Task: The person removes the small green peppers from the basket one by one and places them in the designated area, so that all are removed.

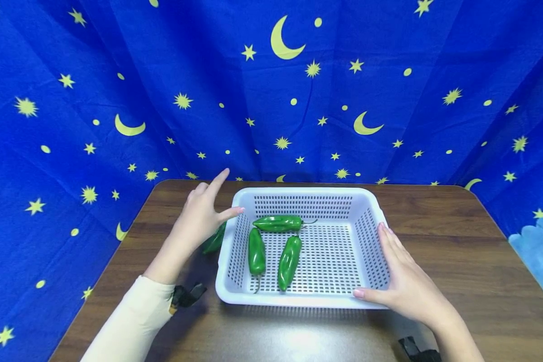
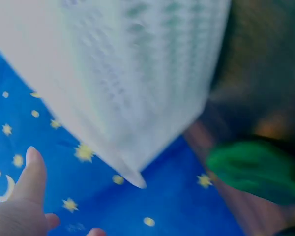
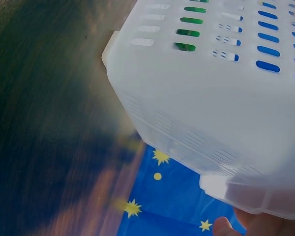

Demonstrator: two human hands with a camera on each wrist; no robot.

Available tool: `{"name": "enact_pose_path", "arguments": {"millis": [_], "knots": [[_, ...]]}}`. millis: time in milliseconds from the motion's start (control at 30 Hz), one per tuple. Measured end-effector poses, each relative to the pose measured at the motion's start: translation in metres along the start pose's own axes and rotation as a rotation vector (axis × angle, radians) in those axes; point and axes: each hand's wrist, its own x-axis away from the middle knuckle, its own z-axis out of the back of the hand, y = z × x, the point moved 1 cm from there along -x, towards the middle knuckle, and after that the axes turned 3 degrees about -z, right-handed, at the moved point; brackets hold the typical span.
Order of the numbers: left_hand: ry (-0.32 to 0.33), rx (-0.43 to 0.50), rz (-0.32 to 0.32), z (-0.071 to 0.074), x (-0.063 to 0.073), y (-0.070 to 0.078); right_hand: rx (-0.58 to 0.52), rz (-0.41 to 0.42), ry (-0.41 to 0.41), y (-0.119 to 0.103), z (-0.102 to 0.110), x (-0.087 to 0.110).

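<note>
A white slotted plastic basket (image 1: 326, 301) stands on the table. Inside, toward its left half, lie three glossy green peppers: one crosswise at the back (image 1: 278, 223), one at the left (image 1: 256, 251) and one nearer the middle (image 1: 289, 263). Another green pepper (image 1: 213, 241) is outside the basket's left wall, partly covered by my left hand (image 1: 200, 216). That hand is spread beside the left rim, holding nothing; in the left wrist view a finger shows apart from the basket. My right hand (image 1: 407, 279) grips the front right corner, thumb over the near rim, fingers along the right side.
The brown wooden table (image 1: 452, 241) extends on both sides of the basket. A blue cloth (image 1: 326, 85) with yellow moons and stars hangs behind and at the sides. Light blue fabric (image 1: 540, 251) shows at the far right. Black straps (image 1: 187, 295) are on the wrists.
</note>
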Motion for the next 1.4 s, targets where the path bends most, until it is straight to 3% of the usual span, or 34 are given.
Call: {"name": "enact_pose_path", "arguments": {"millis": [200,367,567,800,1000,1167,1400], "knots": [[-0.077,0.12,-0.107,-0.002,-0.008,0.025,0.002,0.006,0.008,0.001,-0.001,0.0],[-0.167,0.142,-0.168,-0.005,-0.015,0.035,0.003,0.016,0.014,0.002,-0.002,0.001],[-0.323,0.169,-0.28,-0.004,-0.021,0.044,0.011,0.025,0.022,0.002,-0.002,0.001],[-0.499,0.313,-0.397,-0.017,-0.032,0.051,0.015,0.012,0.014,0.002,-0.001,0.0],[-0.685,0.373,-0.401,-0.039,-0.038,0.059,0.007,0.011,0.015,0.002,-0.002,0.0],[-0.804,0.289,-0.348,-0.056,-0.041,0.065,0.013,0.019,0.022,0.002,-0.001,0.0],[-0.914,0.162,-0.293,-0.08,-0.044,0.068,0.005,0.009,0.009,0.003,-0.001,0.0]]}}
